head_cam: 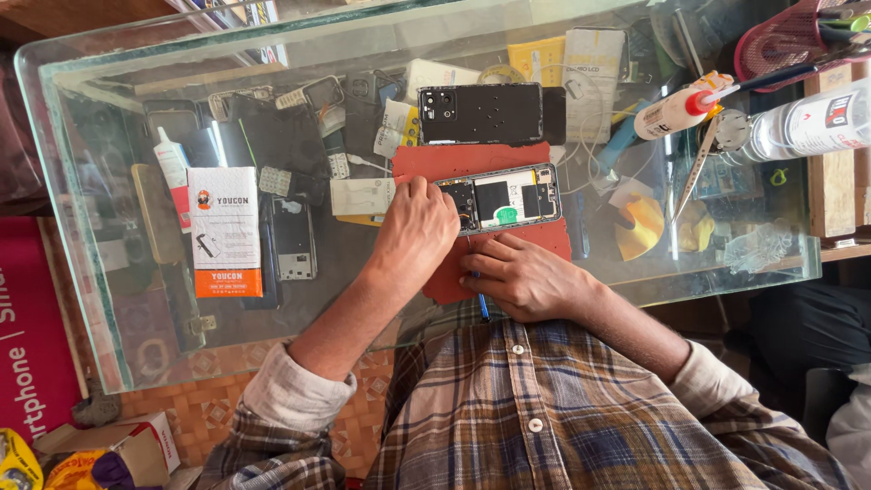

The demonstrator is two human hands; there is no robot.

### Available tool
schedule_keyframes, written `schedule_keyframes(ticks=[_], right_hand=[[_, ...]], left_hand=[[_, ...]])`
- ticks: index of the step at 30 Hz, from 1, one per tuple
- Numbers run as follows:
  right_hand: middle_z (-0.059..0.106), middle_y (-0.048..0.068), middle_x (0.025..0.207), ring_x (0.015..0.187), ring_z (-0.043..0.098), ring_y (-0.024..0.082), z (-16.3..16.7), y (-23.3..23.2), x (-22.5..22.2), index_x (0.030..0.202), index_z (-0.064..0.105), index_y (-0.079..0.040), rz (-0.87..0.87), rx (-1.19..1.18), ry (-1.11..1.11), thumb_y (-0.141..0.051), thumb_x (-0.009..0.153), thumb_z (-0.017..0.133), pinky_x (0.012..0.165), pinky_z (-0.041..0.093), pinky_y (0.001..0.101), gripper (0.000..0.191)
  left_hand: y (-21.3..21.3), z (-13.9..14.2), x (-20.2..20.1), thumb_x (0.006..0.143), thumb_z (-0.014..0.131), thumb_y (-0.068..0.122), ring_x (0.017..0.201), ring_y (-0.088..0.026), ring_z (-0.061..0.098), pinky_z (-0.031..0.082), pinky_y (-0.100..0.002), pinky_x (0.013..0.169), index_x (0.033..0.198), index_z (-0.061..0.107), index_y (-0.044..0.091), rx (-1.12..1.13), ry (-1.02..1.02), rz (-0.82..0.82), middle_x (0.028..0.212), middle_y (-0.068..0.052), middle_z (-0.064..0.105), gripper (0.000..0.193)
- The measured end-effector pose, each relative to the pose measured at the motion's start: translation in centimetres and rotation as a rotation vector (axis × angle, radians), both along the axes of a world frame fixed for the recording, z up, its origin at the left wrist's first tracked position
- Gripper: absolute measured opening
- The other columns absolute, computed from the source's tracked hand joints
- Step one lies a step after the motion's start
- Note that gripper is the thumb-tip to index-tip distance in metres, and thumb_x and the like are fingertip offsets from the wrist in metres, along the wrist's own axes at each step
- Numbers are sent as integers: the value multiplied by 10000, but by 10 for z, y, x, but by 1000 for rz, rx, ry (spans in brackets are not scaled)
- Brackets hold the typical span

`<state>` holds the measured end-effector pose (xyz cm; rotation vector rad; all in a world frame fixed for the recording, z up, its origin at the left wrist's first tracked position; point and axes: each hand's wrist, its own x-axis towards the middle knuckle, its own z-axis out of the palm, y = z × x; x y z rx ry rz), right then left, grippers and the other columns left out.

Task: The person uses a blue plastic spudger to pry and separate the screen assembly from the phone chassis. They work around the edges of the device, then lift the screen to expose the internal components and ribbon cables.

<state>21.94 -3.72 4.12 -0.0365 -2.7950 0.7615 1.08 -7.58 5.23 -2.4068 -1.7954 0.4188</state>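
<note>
Fingertips of the left hand point(415, 227) pinch down inside the opened smartphone point(498, 200) on the red mat point(454, 161); the right hand point(522, 277), fingers curled, grips a blue-handled tool point(483, 307). Pressing hard risks tearing a connector.

Left hand point(415, 229): forearm extended forward, wrist bent, fingers curled downward with fingertips pinched together. Right hand point(524, 275): forearm angled inward across the body, palm down, fingers partly flexed, apparently gripping a thin tool, though mostly hidden.
</note>
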Motion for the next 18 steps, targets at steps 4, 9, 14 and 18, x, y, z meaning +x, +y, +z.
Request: schedule_keyframes(ticks=[4,9,14,18], right_hand=[[636,121,1260,1229,578,325,-3,0,2,1117,731,-57,15,-2,-29,-159,786,681,1013,471,464,350],[634,106,1314,1236,583,298,-10,0,7,1068,717,-86,32,131,-28,-192,821,624,1002,472,446,284],[636,82,1321,1178,586,247,-11,-1,10,1179,703,-54,80,260,-42,-194,877,594,937,473,404,350],[637,76,1303,1198,589,239,-8,-3,9,1232,701,-52,48,246,-3,-177,874,590,948,475,385,395]], left_hand=[[2,-7,-15,821,672,108,878,-281,625,538,-400,805,834,667,5,48,-372,52,837,-144,674,104],[7,-4,-41,820,706,9,810,-328,641,552,-450,735,792,573,9,115,-900,146,787,-147,620,136],[42,-13,-36,780,722,-69,782,-313,642,535,-443,702,849,535,40,301,-1144,96,772,-90,612,227],[75,-28,-21,806,682,-101,832,-327,615,519,-461,731,972,517,34,407,-1108,43,834,-107,617,270]])
